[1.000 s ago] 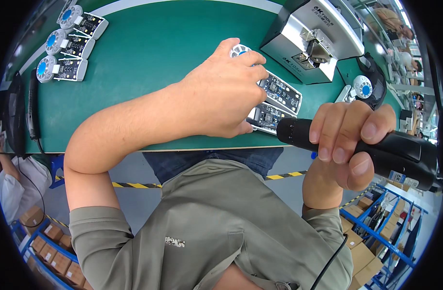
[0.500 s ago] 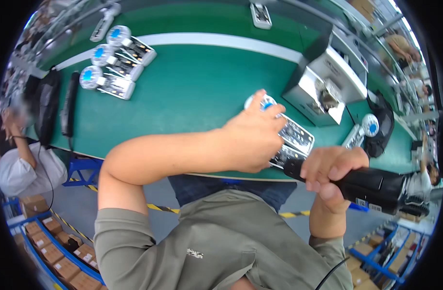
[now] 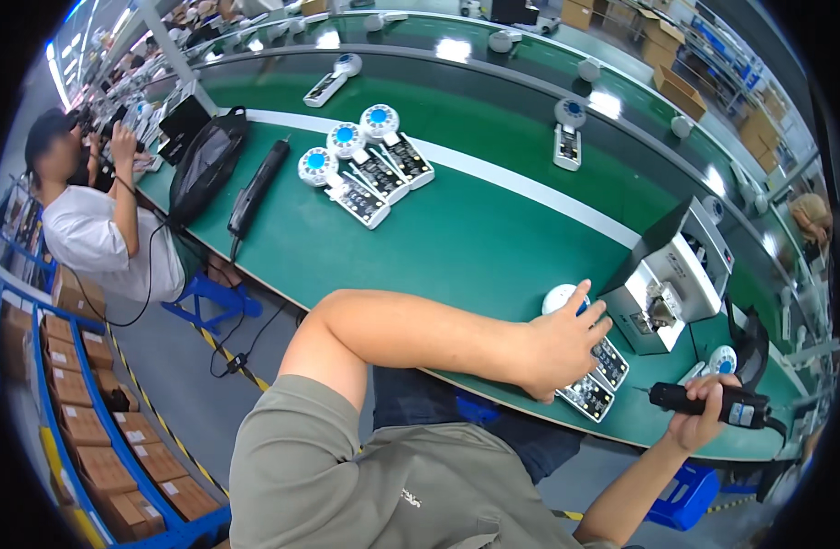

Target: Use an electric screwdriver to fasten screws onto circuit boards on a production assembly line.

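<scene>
My left hand (image 3: 566,348) lies palm down over white devices at the bench's near edge, its fingers spread. One round white head (image 3: 559,298) shows beyond the fingers. Two exposed circuit boards lie beside the hand: one upper (image 3: 610,364), one lower (image 3: 589,397). Closed around a black electric screwdriver (image 3: 742,408), my right hand (image 3: 699,421) is to the right of the boards. The screwdriver's thin bit points left toward the lower board, apart from it.
A silver box-shaped machine (image 3: 641,316) stands beyond my left hand. Three white devices with blue-centred heads (image 3: 357,203) lie farther left, near another black screwdriver (image 3: 258,194) and a black bag (image 3: 205,169). Beyond runs a green conveyor (image 3: 493,137) carrying devices. A person in white (image 3: 108,229) sits at left.
My right hand has drawn the screwdriver back from the boards to the right. My left hand stays over the devices. The view has swung, showing more of the conveyor and the left side.
</scene>
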`<state>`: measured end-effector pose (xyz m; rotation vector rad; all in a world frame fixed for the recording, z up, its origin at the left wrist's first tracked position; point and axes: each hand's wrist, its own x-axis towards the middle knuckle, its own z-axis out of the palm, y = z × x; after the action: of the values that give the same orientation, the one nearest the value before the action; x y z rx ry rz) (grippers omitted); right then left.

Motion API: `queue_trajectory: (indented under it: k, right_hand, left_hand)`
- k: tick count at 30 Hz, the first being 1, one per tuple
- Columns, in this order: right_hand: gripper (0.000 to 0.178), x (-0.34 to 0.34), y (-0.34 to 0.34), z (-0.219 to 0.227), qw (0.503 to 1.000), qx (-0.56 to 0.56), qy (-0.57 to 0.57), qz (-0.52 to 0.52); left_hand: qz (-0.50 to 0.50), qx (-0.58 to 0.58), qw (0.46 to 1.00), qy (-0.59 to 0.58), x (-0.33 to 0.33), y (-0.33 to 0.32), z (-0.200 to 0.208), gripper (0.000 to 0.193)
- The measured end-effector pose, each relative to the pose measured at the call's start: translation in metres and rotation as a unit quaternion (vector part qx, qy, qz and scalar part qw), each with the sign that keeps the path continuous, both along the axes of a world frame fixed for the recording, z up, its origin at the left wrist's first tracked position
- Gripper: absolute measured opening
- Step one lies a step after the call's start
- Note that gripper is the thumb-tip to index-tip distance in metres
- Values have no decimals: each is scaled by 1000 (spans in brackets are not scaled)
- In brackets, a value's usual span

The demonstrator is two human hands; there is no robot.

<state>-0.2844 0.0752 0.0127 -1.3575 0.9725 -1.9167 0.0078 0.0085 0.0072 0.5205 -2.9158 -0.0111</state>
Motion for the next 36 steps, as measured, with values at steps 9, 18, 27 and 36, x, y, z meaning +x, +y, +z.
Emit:
queue_trajectory:
  k: [9, 18, 27, 36]
  right_hand:
    - [17, 5, -13, -5, 999, -1, -38, 2]
    - [23, -3, -16, -12, 996, -39, -73, 9]
    - [27, -12, -33, -14, 988, -52, -82, 122]
    - [30, -20, -32, -12, 985, -18, -80, 155]
  left_hand:
    - [-13, 94, 982, -165, -26, -23, 14, 47]
    - [-11, 135, 991, -1, 20, -29, 36, 46]
    - [221, -68, 970, 81, 45, -163, 58, 63]
    - [297, -16, 946, -126, -31, -290, 5, 58]
